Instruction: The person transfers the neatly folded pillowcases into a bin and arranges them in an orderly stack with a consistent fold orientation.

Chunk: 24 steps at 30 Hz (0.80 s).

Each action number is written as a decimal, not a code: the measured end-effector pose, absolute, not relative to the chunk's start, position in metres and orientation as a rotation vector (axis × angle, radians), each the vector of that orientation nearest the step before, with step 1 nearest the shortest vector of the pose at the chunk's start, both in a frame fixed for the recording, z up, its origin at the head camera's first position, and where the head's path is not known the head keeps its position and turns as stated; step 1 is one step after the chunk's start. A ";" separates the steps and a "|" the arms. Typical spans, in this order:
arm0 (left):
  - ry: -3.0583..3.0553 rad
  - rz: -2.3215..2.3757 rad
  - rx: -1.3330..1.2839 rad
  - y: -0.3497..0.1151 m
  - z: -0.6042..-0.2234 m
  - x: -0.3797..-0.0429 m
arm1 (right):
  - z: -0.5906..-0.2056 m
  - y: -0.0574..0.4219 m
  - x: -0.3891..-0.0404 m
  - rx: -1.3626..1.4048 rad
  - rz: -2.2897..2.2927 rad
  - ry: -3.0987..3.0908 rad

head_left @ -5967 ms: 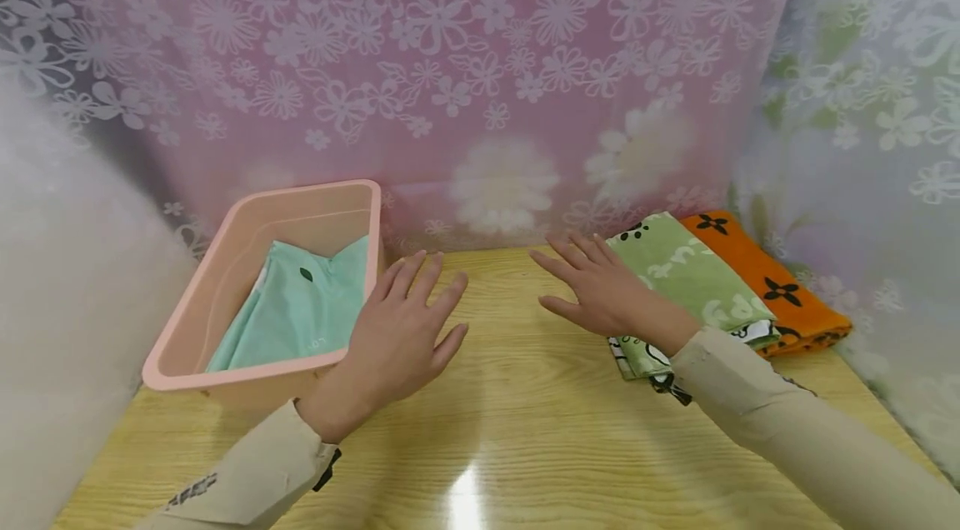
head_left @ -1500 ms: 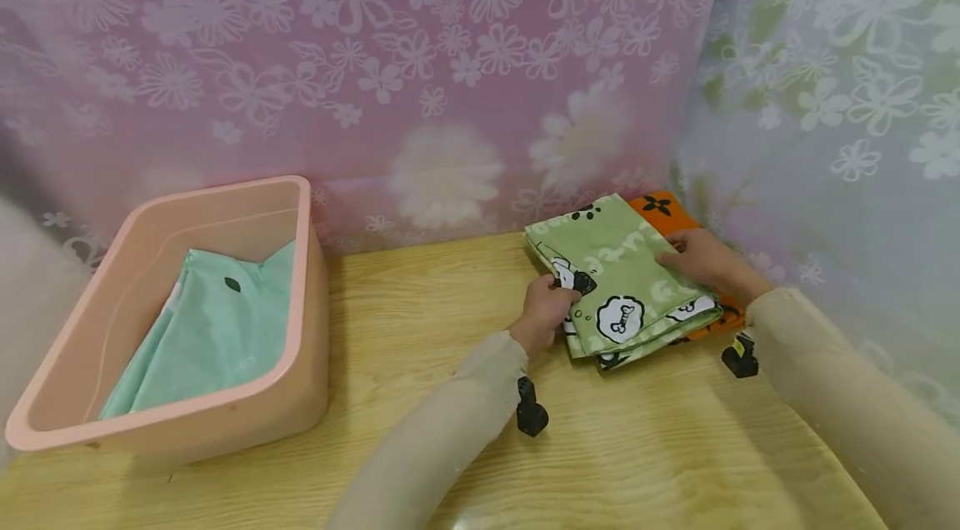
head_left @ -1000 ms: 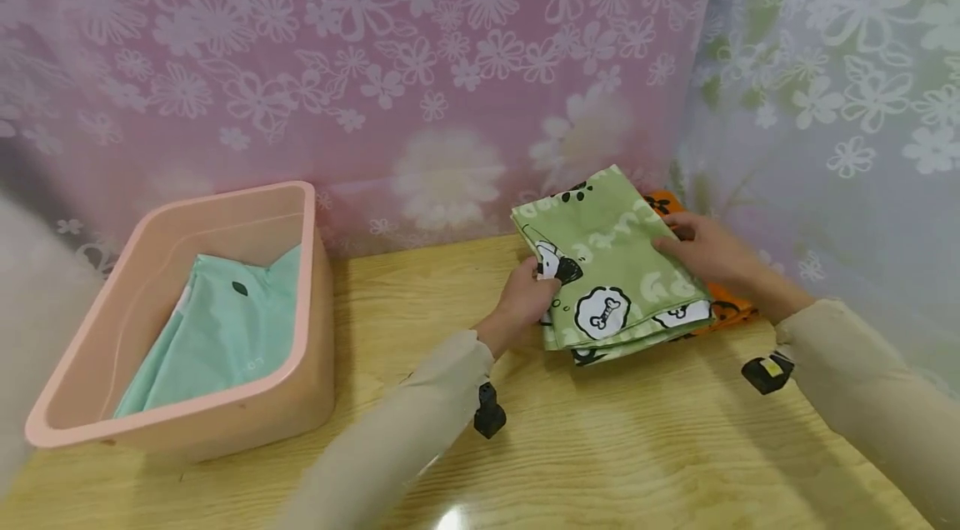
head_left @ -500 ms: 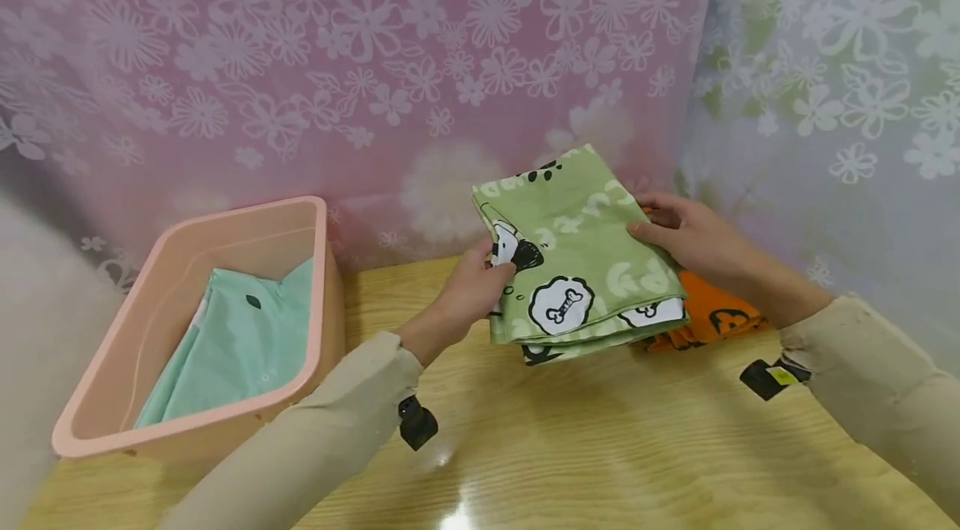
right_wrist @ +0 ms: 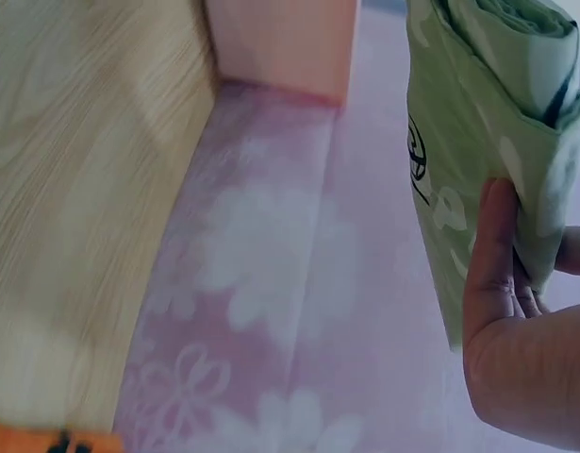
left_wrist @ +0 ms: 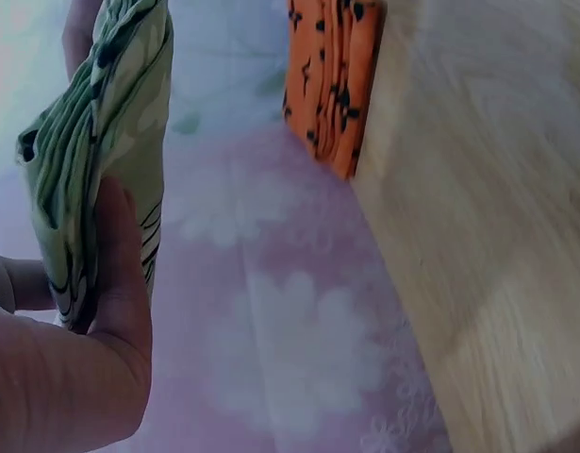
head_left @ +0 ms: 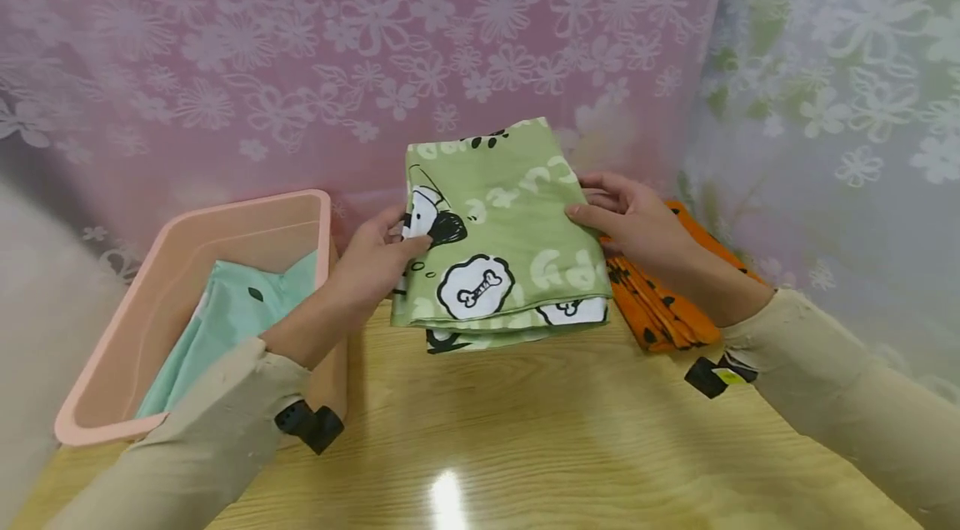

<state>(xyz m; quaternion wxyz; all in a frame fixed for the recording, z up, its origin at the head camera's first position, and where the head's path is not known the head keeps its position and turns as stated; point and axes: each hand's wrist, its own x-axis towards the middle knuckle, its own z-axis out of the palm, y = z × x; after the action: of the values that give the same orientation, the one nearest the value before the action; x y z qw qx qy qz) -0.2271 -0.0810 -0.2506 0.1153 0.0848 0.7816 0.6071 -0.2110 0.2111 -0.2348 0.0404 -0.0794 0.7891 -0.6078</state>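
A folded green cloth (head_left: 517, 222) with dog and bone prints is held up above the table between both hands. My left hand (head_left: 360, 272) pinches its left edge, thumb on top and fingers beneath. On the opposite edge, my right hand (head_left: 637, 222) grips it the same way. Several stacked layers of the green cloth (left_wrist: 82, 170) show edge-on in the left wrist view. The right wrist view shows the thumb pressed on the cloth's face (right_wrist: 450, 170). Below and behind the right hand, a folded orange cloth (head_left: 660, 313) with black motifs lies on the table.
On the left stands a pink plastic tub (head_left: 326, 238) holding a folded mint-green cloth (head_left: 232, 313); the left forearm partly covers its front. The wooden table (head_left: 525, 430) backs onto a pink floral curtain (head_left: 337, 97). A pale floral curtain (head_left: 840, 138) hangs at the right.
Both hands were empty at first, then took hold of the green cloth. They have lifted it off the orange cloth and carried it left, uncovering more of the orange one.
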 end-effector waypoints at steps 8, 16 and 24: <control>2.186 1.768 0.389 -0.133 -0.225 -0.223 | -0.231 0.167 -0.226 -0.393 -1.984 2.194; 2.385 1.627 0.257 -0.181 -0.218 -0.223 | -0.238 0.114 -0.242 -0.432 -2.000 2.072; 2.306 1.654 0.243 -0.225 -0.226 -0.238 | -0.247 0.067 -0.254 -0.411 -2.052 1.985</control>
<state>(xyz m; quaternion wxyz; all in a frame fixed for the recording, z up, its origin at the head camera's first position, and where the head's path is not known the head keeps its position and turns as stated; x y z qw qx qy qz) -0.2377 -0.2251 -0.2261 0.1461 0.0844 0.8010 0.5744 -0.2542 0.0671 -0.2469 0.1282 -0.1414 0.6826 -0.7054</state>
